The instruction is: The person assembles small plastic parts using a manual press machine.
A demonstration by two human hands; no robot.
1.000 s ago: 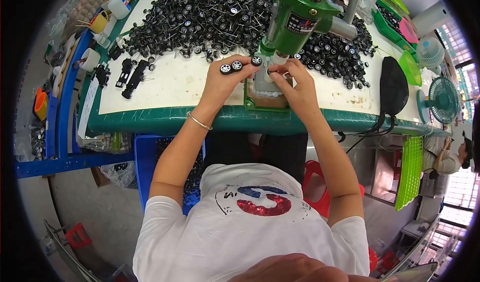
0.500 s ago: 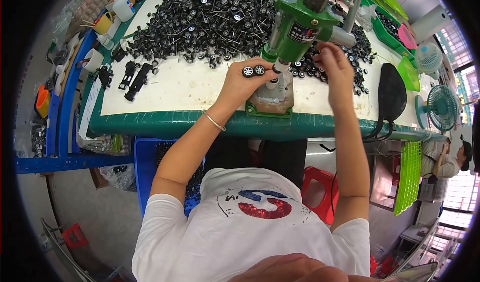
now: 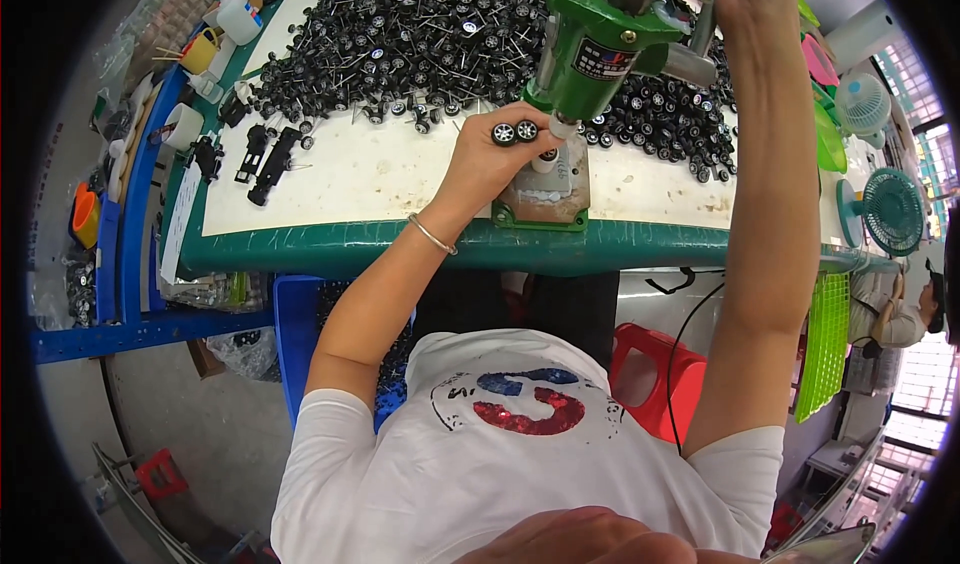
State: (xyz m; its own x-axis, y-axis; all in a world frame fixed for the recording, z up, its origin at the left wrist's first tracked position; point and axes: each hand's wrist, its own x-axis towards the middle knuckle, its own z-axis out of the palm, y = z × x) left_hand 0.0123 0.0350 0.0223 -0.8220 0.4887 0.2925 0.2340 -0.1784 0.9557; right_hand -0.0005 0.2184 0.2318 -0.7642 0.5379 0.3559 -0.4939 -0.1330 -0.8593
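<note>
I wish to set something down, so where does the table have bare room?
Left of the press, between the chassis and the left hand; right of the press, between the wheels and the green edge. The axle pile crowds the far side.

I see two wheels (image 3: 526,130) in black with bright silver spokes — the same pairing that flecks the dark heap (image 3: 410,44) beyond. The press (image 3: 590,24) shows me deep green paint, its label (image 3: 603,59) black with pale markings. Under it I get a white tabletop (image 3: 350,189), stained brownish in spots, with a green edge (image 3: 400,251). I also read a blue bin (image 3: 290,334), a red stool (image 3: 650,414) and a white shirt (image 3: 480,484) — its motif (image 3: 530,421) red and dark blue.
</note>
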